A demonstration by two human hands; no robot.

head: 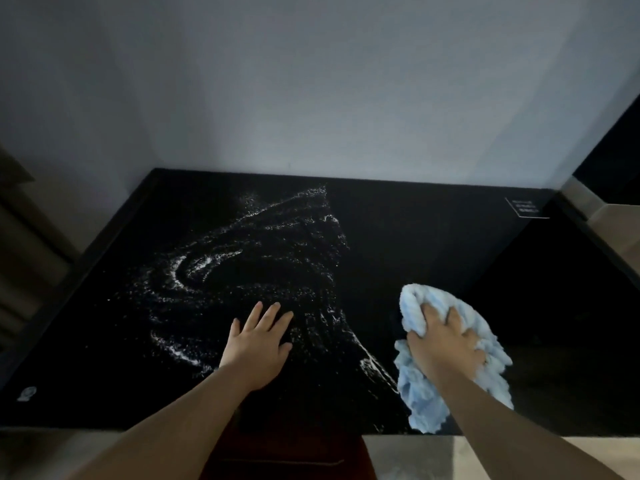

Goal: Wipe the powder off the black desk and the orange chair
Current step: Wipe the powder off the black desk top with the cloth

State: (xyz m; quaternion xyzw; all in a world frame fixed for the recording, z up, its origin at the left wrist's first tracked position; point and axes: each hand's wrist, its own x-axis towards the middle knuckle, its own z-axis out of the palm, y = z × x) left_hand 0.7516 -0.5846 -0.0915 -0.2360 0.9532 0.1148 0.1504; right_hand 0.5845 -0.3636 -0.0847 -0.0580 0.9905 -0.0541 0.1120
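Wiping the black tabletop (433, 237) is in hand: the right hand (445, 344) fingers (454, 317) grip the blue cloth (424, 400) beside the powder swirls (242, 265), the left hand (258, 344) rests flat with fingers (268, 315) straight, so next the cloth should sweep left through them.

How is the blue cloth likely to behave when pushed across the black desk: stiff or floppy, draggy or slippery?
Probably floppy: the blue cloth bunches into folds under the right hand gripping it. Likely light, given its fluffy pile. It should slide easily over the smooth black desk, perhaps trapping the powder rather than scattering it.
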